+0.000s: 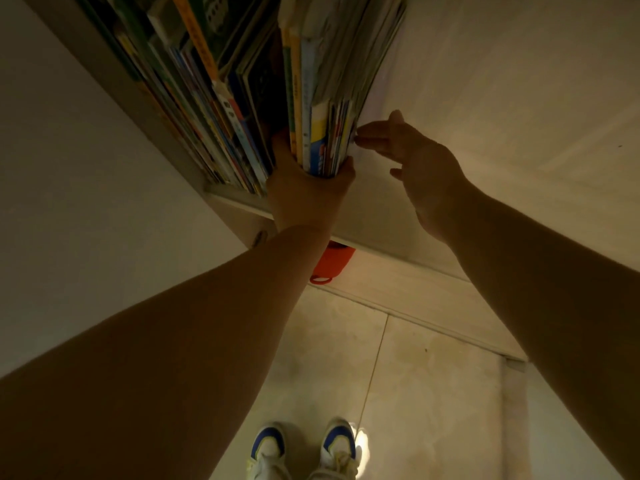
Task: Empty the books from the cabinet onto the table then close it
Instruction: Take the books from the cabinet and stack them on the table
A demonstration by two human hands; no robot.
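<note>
The cabinet shelf (239, 199) holds upright, thin, colourful books. My left hand (304, 192) grips a bundle of books (322, 133) from below, fingers pushed into the gap on its left and thumb round its right bottom corner. This bundle stands at the right end of the row. My right hand (412, 150) is open, fingers spread, its fingertips touching the right side of the bundle. More books (207, 109) lean in the row to the left.
The cabinet's open door (398, 216) stands to the right of the shelf, under my right hand. A red object (330, 261) with a loop shows below the door's edge. A tiled floor (415, 375) and my two shoes (304, 452) lie below.
</note>
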